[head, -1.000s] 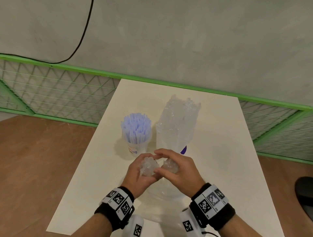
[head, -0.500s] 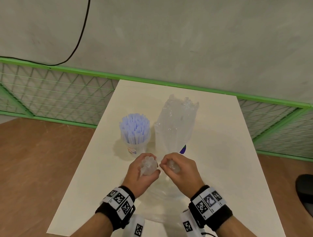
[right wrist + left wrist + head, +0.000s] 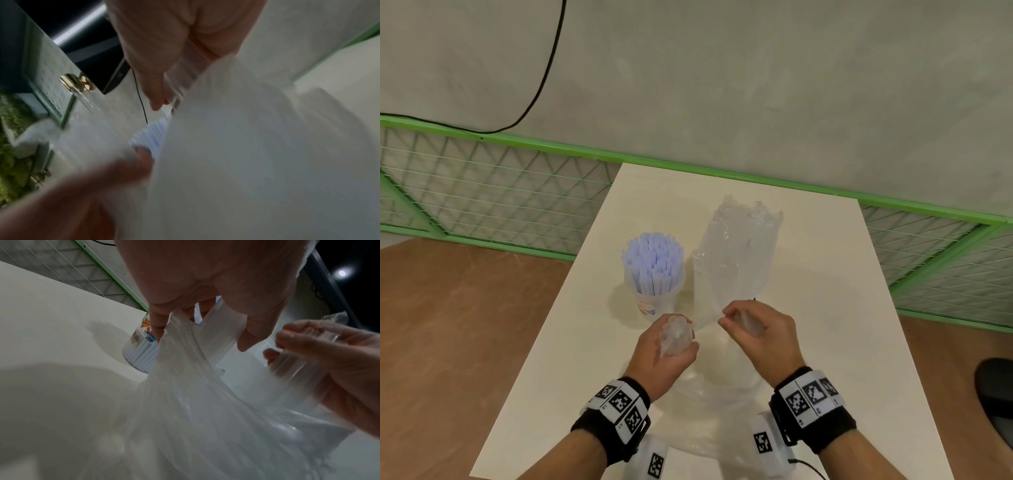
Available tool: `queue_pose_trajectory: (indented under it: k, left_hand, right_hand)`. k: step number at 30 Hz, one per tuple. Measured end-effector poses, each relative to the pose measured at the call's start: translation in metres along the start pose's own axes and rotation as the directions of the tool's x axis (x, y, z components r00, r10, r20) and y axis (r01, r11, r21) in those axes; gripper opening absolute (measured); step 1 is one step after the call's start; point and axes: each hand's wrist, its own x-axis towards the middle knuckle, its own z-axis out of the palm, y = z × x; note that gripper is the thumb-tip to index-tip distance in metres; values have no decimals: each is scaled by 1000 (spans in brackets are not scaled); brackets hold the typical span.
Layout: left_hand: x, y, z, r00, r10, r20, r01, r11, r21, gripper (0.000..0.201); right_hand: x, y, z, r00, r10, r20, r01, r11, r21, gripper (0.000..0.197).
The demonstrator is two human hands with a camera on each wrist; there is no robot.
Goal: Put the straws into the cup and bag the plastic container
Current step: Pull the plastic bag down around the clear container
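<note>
The left hand (image 3: 666, 346) grips one gathered bag handle (image 3: 677, 334); the right hand (image 3: 758, 334) pinches the other, holding the clear bag (image 3: 709, 407) apart between them. Beyond the left hand's fingers stands the cup (image 3: 654, 301) full of straws (image 3: 653, 262); beyond the right rises crinkled clear plastic (image 3: 739, 246).

The left hand (image 3: 666, 346) and right hand (image 3: 758, 334), which pressed together one second ago over the bunched handles of the thin, clear plastic bag (image 3: 709, 394), now stand apart with a gap between them. Each hand grips its own gathered handle, the film stretched between them. The bag's mouth has thus begun to spread. The right wrist view is motion-blurred, so the right fingers' exact hold cannot be told.
</note>
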Motion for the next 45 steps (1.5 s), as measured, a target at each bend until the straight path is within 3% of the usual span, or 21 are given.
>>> queue_pose_trajectory:
  k: [3, 5, 8, 10, 13, 17, 21, 27, 45]
  left_hand:
    - [1, -5, -2, 1000, -16, 16, 17, 998, -64, 20]
    - [0, -8, -3, 1000, -24, 20, 26, 995, -93, 21]
    - [1, -10, -2, 1000, -1, 25, 3, 996, -84, 18]
    - [0, -9, -1, 999, 24, 33, -21, 995, -102, 17]
    - [1, -9, 1, 999, 17, 39, -12, 993, -118, 22]
    - [3, -13, 0, 999, 9, 32, -5, 994, -111, 22]
    - [2, -15, -1, 1000, -5, 29, 8, 992, -126, 23]
    - [3, -16, -2, 999, 14, 46, -9, 993, -121, 24]
    - [6, -10, -2, 999, -20, 40, 24, 995, -98, 19]
  right_hand:
    - [26, -38, -23, 997, 23, -72, -14, 992, 124, 17]
    - [50, -77, -51, 973, -40, -226, 93, 969, 231, 17]
    - [87, -126, -90, 892, -126, -434, 304, 878, 370, 18]
    - [112, -135, -89, 886, -91, -454, 333, 806, 489, 17]
    - [137, -127, -60, 917, 12, -398, 241, 780, 578, 15]
    - [156, -116, -48, 930, 27, -365, 169, 852, 495, 19]
    - [179, -115, -66, 929, -21, -371, 185, 891, 414, 20]
    - [193, -101, -68, 958, -122, -260, 175, 966, 193, 18]
    - [176, -102, -89, 887, -271, -374, 329, 939, 99, 25]
